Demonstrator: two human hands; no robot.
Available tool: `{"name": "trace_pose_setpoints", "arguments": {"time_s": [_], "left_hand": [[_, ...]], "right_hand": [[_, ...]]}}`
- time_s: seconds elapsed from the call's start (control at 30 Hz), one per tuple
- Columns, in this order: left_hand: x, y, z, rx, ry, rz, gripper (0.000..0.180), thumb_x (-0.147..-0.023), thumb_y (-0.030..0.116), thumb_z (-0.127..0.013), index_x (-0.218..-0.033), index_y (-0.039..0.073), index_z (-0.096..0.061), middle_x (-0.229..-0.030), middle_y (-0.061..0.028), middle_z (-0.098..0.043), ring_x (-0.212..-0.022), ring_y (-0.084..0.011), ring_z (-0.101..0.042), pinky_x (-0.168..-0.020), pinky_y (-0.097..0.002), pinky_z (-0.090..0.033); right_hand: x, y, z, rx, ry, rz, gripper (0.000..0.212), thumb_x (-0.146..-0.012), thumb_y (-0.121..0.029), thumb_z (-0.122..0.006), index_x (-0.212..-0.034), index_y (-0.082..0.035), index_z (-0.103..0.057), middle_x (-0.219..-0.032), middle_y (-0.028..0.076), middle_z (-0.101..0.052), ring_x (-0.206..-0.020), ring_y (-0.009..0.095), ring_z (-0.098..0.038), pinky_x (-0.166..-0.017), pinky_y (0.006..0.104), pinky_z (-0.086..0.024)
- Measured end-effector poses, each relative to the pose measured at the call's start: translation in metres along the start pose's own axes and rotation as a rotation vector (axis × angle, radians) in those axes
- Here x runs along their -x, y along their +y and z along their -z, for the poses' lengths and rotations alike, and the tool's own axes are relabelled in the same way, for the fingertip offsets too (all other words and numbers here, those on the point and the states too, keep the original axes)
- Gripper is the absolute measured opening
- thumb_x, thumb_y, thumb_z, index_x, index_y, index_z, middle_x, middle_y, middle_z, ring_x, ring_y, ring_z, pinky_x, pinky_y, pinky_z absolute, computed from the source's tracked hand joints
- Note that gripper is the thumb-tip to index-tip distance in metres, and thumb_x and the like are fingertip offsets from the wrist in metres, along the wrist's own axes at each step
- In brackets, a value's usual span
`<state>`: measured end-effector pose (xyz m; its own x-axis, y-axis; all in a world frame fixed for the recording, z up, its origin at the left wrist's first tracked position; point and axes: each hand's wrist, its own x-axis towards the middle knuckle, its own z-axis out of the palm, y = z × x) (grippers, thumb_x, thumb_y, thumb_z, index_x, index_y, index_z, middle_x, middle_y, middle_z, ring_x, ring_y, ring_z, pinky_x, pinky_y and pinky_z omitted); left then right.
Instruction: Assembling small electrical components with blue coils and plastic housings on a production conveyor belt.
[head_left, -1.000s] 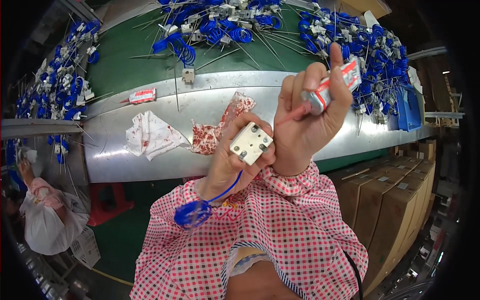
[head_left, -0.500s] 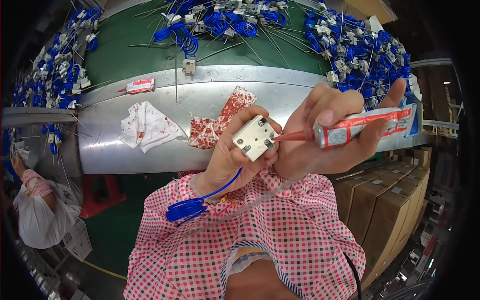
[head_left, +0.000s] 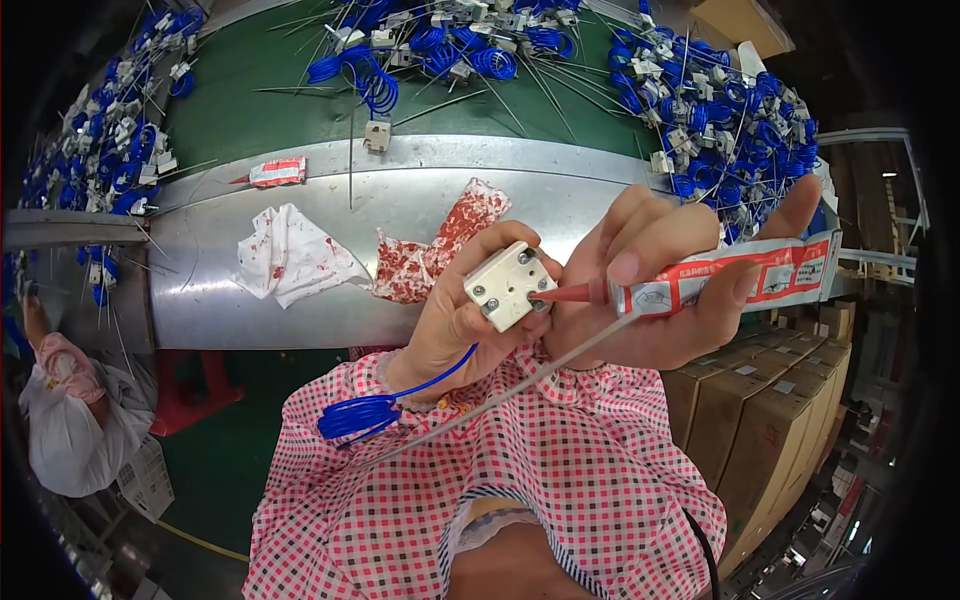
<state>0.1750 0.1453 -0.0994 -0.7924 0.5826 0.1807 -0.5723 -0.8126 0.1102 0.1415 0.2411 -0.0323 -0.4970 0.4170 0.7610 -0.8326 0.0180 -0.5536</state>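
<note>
Head view: left hand [head_left: 455,325] pinches a white ceramic block [head_left: 506,286] between thumb and curled fingers, its blue wire coil [head_left: 358,415] trailing below the wrist. Right hand [head_left: 665,280], fingers wrapped around a red-and-white tube [head_left: 745,280], sets the red nozzle [head_left: 572,293] against the block's edge. Stained rags [head_left: 300,258] lie beyond the fingertips.

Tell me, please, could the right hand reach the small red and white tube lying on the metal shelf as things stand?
Probably not at once: the right hand is full, gripping a sealant tube. The path to the small tube looks open.
</note>
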Motion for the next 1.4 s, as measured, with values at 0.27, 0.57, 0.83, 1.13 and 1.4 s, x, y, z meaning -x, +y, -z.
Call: {"name": "trace_pose_setpoints", "arguments": {"time_s": [0.27, 0.57, 0.83, 1.13, 1.4], "left_hand": [[0.000, -0.001, 0.005, 0.111, -0.058, 0.006, 0.070, -0.070, 0.029, -0.069, -0.122, 0.004, -0.030, -0.110, -0.0134, -0.048, -0.092, -0.0157, -0.053, -0.080, -0.0249, -0.045], [0.001, 0.000, 0.000, 0.088, 0.014, 0.016, 0.069, -0.070, 0.028, -0.070, -0.122, 0.005, -0.030, -0.108, -0.0135, -0.049, -0.092, -0.0156, -0.052, -0.081, -0.0254, -0.044], [0.000, 0.001, 0.003, 0.117, -0.018, 0.022, 0.070, -0.068, 0.030, -0.070, -0.121, 0.005, -0.031, -0.107, -0.0116, -0.049, -0.090, -0.0140, -0.051, -0.082, -0.0244, -0.044], [0.002, 0.000, 0.002, -0.015, 0.045, -0.011, 0.073, -0.067, 0.035, -0.071, -0.121, 0.007, -0.031, -0.108, -0.0084, -0.048, -0.095, -0.0108, -0.049, -0.081, -0.0205, -0.041], [0.002, 0.003, 0.004, -0.035, 0.053, 0.011, 0.076, -0.066, 0.038, -0.071, -0.120, 0.004, -0.029, -0.109, -0.0085, -0.048, -0.101, -0.0140, -0.050, -0.082, -0.0253, -0.044]], "right_hand": [[0.002, 0.001, 0.009, -0.093, -0.146, 0.022, 0.038, -0.091, -0.019, -0.034, -0.129, -0.016, -0.029, -0.070, 0.010, -0.052, -0.043, 0.009, -0.035, -0.038, 0.0216, -0.026], [0.005, -0.003, 0.009, 0.072, -0.202, 0.091, 0.029, -0.091, -0.020, -0.034, -0.118, -0.015, -0.042, -0.070, 0.008, -0.054, -0.045, 0.011, -0.037, -0.040, 0.0236, -0.027], [0.004, -0.001, 0.009, 0.014, -0.180, 0.133, 0.031, -0.090, -0.025, -0.033, -0.105, -0.001, -0.046, -0.063, 0.008, -0.055, -0.042, 0.013, -0.037, -0.042, 0.0263, -0.029], [0.007, 0.002, 0.001, -0.028, -0.044, 0.094, 0.041, -0.091, -0.029, -0.032, -0.119, 0.001, -0.029, -0.064, 0.008, -0.054, -0.040, 0.012, -0.035, -0.041, 0.0264, -0.030], [0.006, 0.006, -0.004, -0.199, 0.009, -0.061, 0.048, -0.091, -0.027, -0.028, -0.128, 0.002, -0.015, -0.051, 0.006, -0.045, -0.029, 0.008, -0.028, -0.029, 0.0215, -0.029]]}}
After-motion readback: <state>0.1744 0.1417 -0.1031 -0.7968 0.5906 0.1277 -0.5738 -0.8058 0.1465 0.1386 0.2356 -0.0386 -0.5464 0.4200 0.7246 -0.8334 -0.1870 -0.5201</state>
